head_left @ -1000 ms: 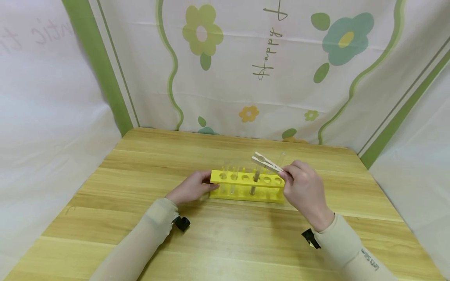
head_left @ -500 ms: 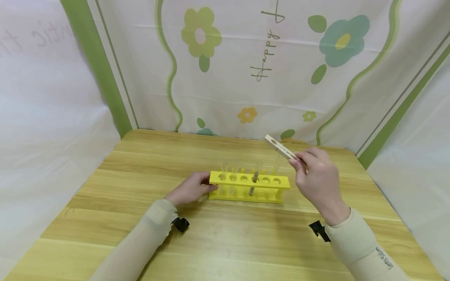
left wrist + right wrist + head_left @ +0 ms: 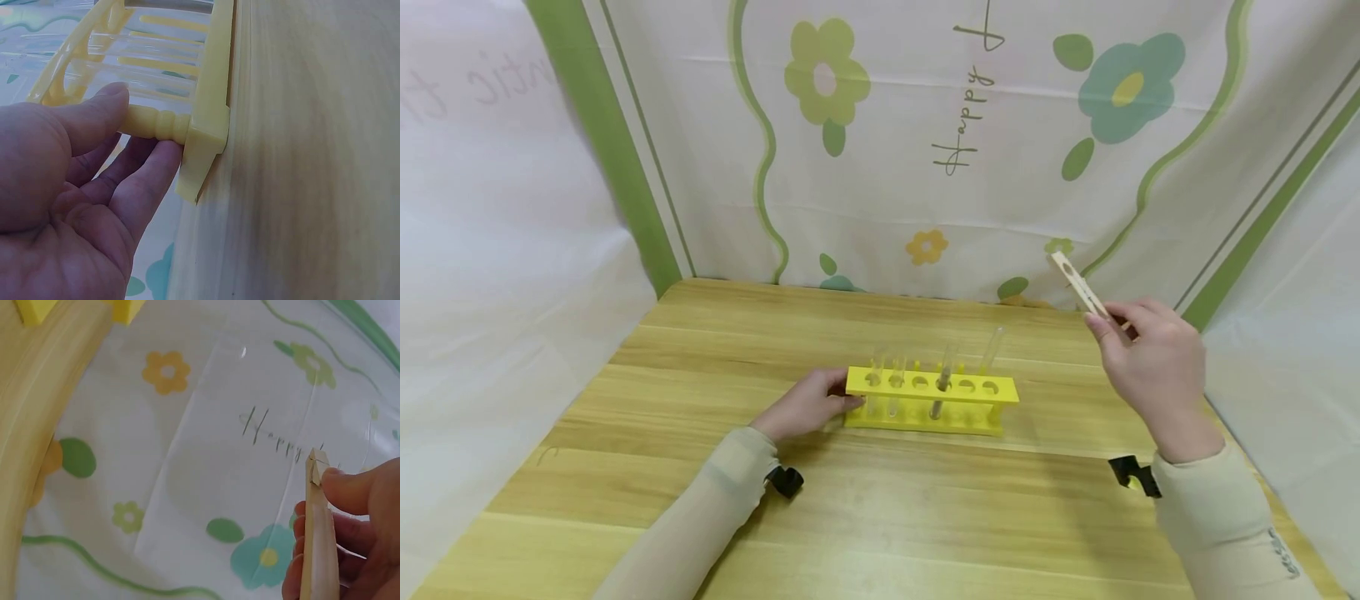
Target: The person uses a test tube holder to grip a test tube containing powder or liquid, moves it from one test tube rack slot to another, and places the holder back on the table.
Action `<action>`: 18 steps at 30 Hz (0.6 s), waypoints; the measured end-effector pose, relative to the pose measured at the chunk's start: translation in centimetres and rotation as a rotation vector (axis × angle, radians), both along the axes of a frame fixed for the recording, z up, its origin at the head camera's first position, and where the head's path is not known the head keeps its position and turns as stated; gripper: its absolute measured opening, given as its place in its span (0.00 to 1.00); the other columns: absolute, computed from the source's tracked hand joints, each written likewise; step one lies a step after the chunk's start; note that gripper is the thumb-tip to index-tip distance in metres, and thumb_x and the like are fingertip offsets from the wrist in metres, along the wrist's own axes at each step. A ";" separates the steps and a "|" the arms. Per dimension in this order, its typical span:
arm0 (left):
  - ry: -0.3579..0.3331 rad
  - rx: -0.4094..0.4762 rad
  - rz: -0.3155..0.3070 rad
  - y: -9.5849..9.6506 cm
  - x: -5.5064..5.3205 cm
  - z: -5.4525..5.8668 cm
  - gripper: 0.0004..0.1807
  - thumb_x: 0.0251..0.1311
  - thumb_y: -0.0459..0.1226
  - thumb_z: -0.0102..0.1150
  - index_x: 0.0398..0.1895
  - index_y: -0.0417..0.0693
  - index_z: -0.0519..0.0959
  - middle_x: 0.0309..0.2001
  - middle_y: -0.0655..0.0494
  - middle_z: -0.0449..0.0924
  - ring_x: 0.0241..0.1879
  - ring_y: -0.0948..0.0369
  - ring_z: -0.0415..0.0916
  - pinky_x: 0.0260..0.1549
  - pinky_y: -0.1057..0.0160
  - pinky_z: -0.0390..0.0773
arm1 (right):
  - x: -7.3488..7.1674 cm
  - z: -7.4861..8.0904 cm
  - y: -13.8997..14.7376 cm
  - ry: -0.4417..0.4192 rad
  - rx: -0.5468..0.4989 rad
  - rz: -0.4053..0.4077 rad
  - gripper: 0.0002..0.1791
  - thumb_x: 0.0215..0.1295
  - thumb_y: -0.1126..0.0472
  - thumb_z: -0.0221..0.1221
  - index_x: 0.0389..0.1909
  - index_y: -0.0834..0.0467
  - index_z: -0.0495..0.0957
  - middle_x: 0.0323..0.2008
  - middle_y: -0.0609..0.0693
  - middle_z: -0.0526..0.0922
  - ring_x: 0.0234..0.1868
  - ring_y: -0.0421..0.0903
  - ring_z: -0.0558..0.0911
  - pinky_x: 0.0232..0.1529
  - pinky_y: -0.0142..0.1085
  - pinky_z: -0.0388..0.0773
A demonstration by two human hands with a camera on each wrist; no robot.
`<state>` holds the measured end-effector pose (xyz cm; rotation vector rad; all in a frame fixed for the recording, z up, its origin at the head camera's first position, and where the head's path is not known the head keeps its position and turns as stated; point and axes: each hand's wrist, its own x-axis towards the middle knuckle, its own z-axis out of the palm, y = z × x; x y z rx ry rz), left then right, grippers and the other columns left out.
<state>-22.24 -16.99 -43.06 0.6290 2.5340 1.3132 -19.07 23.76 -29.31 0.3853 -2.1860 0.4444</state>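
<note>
My left hand (image 3: 808,404) grips the left end of a yellow test tube rack (image 3: 934,385). In the left wrist view its thumb and fingers are around the end post (image 3: 156,122). Two clear test tubes (image 3: 895,398) stand in the rack's left holes, and a test tube with dark contents (image 3: 937,407) stands further right. Another clear test tube (image 3: 992,348) rises at a tilt behind the right end. Up to the right, my right hand (image 3: 1153,362) pinches a wooden test tube clamp (image 3: 1078,285) between thumb and fingers. No tube shows in the clamp's tips.
The wooden table (image 3: 880,508) reaches back to a white curtain (image 3: 865,192) with printed flowers and lettering. More white cloth hangs at both sides. Pegs stick up along the rack's back edge.
My right hand has moved right and upward with the clamp, away from the rack. The clamp's tips stood apart at first and are now together. The left hand and rack have stayed put.
</note>
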 end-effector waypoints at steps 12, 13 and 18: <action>-0.012 0.021 -0.013 0.0 -0.1 0.2 0.11 0.69 0.44 0.59 0.32 0.48 0.74 0.32 0.51 0.78 0.29 0.59 0.71 0.30 0.59 0.73 | -1.0 -1.7 6.3 -0.321 -0.004 -0.137 0.15 0.66 0.58 0.64 0.38 0.69 0.84 0.30 0.64 0.81 0.25 0.58 0.77 0.22 0.43 0.66; -0.012 0.023 -0.015 0.0 -0.1 0.1 0.11 0.69 0.44 0.59 0.32 0.49 0.74 0.32 0.51 0.78 0.29 0.59 0.71 0.31 0.59 0.73 | -1.1 -2.0 6.7 -0.350 -0.005 -0.145 0.15 0.67 0.58 0.63 0.38 0.69 0.85 0.30 0.65 0.81 0.25 0.57 0.77 0.21 0.43 0.66; -0.012 0.032 -0.023 0.0 -0.1 -0.1 0.08 0.69 0.44 0.59 0.35 0.51 0.76 0.34 0.53 0.80 0.33 0.58 0.73 0.35 0.57 0.75 | -1.6 -3.7 8.6 -0.522 -0.001 -0.180 0.21 0.71 0.53 0.58 0.42 0.70 0.84 0.33 0.66 0.81 0.25 0.54 0.77 0.22 0.41 0.66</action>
